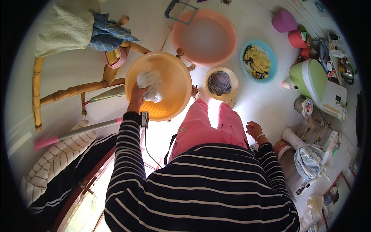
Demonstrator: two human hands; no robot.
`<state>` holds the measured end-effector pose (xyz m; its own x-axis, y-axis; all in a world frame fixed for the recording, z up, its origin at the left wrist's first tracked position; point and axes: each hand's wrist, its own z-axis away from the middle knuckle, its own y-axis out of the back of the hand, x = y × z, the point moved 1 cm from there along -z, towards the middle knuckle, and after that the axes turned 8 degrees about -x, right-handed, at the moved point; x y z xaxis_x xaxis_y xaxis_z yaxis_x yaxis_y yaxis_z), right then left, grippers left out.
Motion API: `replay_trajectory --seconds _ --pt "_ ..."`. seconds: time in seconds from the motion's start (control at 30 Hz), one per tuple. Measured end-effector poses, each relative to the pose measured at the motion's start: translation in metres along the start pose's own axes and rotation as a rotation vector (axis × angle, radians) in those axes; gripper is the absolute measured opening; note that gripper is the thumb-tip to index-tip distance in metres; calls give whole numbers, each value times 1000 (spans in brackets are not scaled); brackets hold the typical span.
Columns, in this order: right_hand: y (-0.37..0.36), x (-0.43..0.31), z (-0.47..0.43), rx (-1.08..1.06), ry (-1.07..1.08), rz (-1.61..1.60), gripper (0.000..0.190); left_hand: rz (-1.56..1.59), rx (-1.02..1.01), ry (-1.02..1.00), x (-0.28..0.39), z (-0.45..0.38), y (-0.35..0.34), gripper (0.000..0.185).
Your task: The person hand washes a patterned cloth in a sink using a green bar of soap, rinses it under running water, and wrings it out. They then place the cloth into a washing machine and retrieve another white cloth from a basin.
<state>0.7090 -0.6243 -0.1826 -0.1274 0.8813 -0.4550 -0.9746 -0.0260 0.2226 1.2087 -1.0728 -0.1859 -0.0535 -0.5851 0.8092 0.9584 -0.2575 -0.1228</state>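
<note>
My left hand (137, 96) is closed on a bunched white cloth (150, 84) inside an orange plastic basin (176, 78). Ridges show on the basin's floor just below the cloth. My right hand (255, 129) hangs beside my right thigh, fingers loosely bent and apart, with nothing in it. By my feet, a small pale basin (235, 77) contains a dark patterned cloth (219, 83). Past it, a blue basin (274, 74) holds yellow and dark laundry (259, 62). A large pink-orange tub (232, 39) with cloudy water stands at the top.
A wooden rack (72, 90) on the left carries towels (65, 29) and a pink soap dish (120, 61) with yellow soap. A metal-handled stick (89, 129) leans below. To the right are a green-and-white washing machine (310, 81), buckets (284, 21) and a washbasin with a cloth (308, 161).
</note>
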Motion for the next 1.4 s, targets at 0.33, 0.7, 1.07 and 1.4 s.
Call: replay_trajectory --seconds 0.33,0.7,1.07,1.4 --pt "17 -1 -29 -23 -118 24 37 788 -131 -224 58 86 -40 56" --pt "14 3 -38 17 20 -34 37 677 54 -170 53 65 -35 50" --pt "4 68 -12 42 -146 -157 40 726 16 -130 43 34 -16 45" --pt "4 35 -16 87 -44 -204 39 674 -75 -197 57 61 -50 48"
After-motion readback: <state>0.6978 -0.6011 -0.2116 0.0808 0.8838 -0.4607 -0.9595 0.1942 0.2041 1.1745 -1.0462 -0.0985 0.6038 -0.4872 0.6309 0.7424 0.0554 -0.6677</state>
